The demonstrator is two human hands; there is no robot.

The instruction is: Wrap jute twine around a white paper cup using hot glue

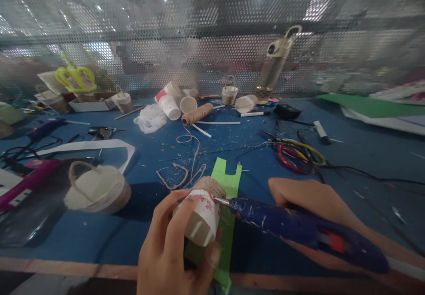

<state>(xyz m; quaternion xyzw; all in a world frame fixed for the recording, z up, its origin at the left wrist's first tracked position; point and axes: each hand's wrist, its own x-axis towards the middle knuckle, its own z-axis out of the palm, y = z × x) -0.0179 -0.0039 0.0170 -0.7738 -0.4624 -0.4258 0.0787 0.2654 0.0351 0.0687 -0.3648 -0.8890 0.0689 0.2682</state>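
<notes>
Near the surface's [126, 237] brown front edge, blue shows between a small basket [116, 197] and the left hand [169, 246], its grip curled around a tilted paper cup [205, 213] and partly hiding it. Beneath a blue glue gun [272, 219], tip at the cup, the right hand's [307, 192] holding fingers are mostly hidden; its forearm leaves frame right.

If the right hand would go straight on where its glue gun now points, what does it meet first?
Probably the paper cup in the left hand. The blue glue gun touches or nearly touches it with its tip; depth is unclear.
</notes>
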